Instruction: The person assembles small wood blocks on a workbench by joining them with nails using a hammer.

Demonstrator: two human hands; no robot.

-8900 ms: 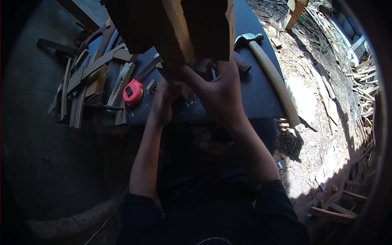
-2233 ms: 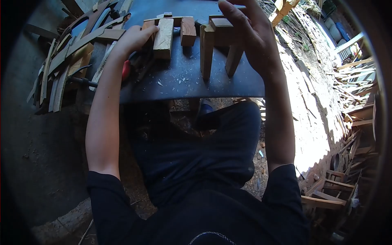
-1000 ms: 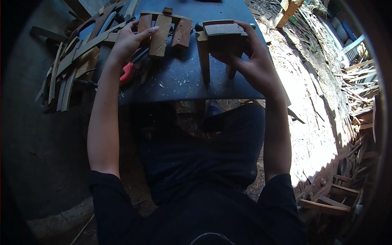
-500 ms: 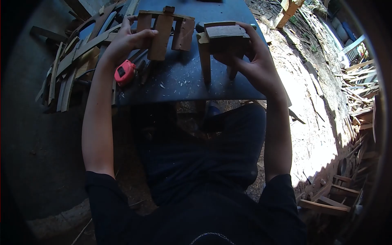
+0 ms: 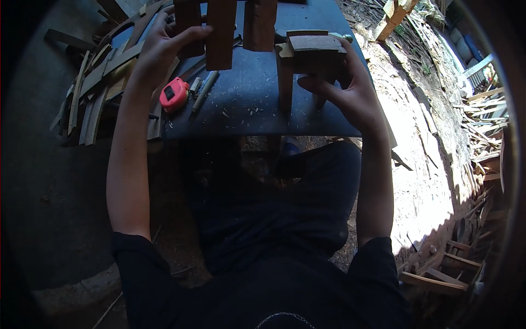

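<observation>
My left hand (image 5: pixel 172 46) grips a slatted wooden piece (image 5: pixel 221 38), its thumb lying across one of the hanging slats. The top of that piece runs out of view. My right hand (image 5: pixel 350 88) is wrapped round a small wooden frame (image 5: pixel 316 44) with a pale upper face and legs pointing down to the table. Both pieces are above the dark blue tabletop (image 5: pixel 241 120), apart from each other. Below my left hand lies a red tape measure (image 5: pixel 174 94), beside a thin rod-like tool (image 5: pixel 205 91) whose kind I cannot make out.
Wood shavings (image 5: pixel 255 111) are scattered over the table. A heap of wooden strips (image 5: pixel 98 90) leans at the left of it. On the right, sunlit ground (image 5: pixel 422 159) stretches back, with piled wood scraps (image 5: pixel 487 118) along its far side.
The slatted piece in my left hand has risen toward the top edge and slightly right, uncovering the rod by the tape measure. The view has shifted a little; the right hand keeps its hold.
</observation>
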